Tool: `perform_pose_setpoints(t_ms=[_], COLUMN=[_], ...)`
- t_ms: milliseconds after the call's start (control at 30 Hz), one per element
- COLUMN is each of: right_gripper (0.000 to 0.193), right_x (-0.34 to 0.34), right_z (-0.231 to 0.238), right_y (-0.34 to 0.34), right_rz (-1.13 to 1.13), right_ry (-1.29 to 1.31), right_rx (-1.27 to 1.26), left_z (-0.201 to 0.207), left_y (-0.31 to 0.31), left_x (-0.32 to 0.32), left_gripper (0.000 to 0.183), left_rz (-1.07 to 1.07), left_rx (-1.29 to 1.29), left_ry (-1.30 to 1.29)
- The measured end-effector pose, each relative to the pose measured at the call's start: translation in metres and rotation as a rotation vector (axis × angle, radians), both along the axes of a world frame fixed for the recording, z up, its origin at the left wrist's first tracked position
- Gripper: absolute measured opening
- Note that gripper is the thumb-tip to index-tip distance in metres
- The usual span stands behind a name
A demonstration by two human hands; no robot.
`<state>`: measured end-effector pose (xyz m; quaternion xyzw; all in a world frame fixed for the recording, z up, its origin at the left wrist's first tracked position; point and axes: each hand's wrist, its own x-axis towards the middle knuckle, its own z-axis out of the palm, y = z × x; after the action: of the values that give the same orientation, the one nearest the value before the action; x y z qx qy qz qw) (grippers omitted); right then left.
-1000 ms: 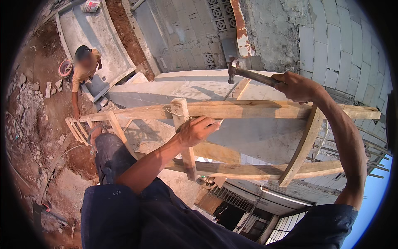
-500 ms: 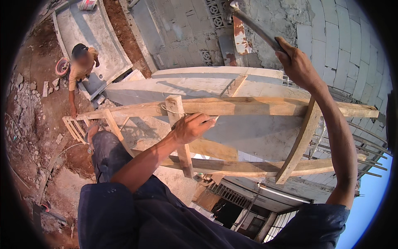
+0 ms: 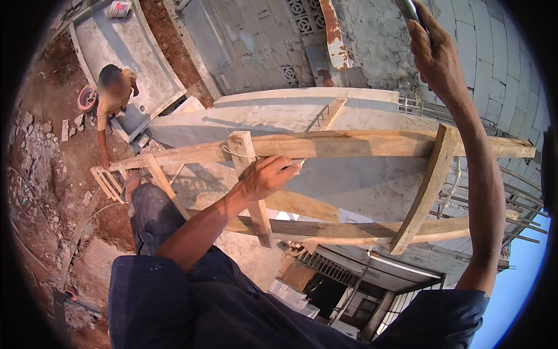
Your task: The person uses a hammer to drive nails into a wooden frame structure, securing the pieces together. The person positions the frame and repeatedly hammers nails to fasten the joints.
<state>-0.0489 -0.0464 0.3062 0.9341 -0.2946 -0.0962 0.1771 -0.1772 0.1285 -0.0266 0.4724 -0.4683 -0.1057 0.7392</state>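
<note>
A hammer [image 3: 408, 10] is raised in my right hand [image 3: 437, 51], fingers wrapped round its handle; its head is outside the picture. My left hand [image 3: 270, 176] is closed beside a wooden rung [image 3: 240, 145] of the ladder-like timber frame, below its far rail [image 3: 343, 143]. A thin pale piece [image 3: 301, 162] shows at its fingertips, too small to name. Pale string [image 3: 237, 153] loops round the rung's upper end. Another rung [image 3: 427, 186] crosses both rails to the right, under my raised forearm. The near rail [image 3: 349, 231] runs below my left hand.
At the far left a person [image 3: 113, 93] bends with one hand at the frame's lower end. Concrete beams [image 3: 261, 110] lie beyond the frame, before a block wall [image 3: 465, 52]. Steel bars [image 3: 517, 209] jut out at the right. Rubble [image 3: 43, 174] covers the ground left.
My right hand has risen up and to the right, carrying the hammer's head out of the picture. My left hand stays beside the same rung. The view has shifted slightly.
</note>
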Motion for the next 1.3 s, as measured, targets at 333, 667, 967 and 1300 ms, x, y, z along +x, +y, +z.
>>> perform_pose_setpoints(t_ms=[333,667,967,1300], right_gripper=[0.045,0.044,0.049,0.040], right_x=[0.029,-0.045,0.020,-0.005], right_z=[0.028,-0.021,0.027,-0.007], right_y=[0.031,-0.001,-0.008,0.018], right_rz=[-0.223,-0.378,0.008,-0.592], right_ry=[0.527,0.720,0.209,0.851], right_rx=[0.085,0.209,0.067,0.166], left_z=[0.000,-0.001,0.003,-0.005], left_y=[-0.001,-0.002,-0.003,-0.004], left_x=[0.000,-0.001,0.000,0.002], left_gripper=[0.018,0.020,0.020,0.019], left_rz=[-0.004,-0.004,0.007,0.007], left_rx=[-0.016,-0.017,-0.023,-0.015], left_ry=[0.000,-0.030,-0.031,-0.013])
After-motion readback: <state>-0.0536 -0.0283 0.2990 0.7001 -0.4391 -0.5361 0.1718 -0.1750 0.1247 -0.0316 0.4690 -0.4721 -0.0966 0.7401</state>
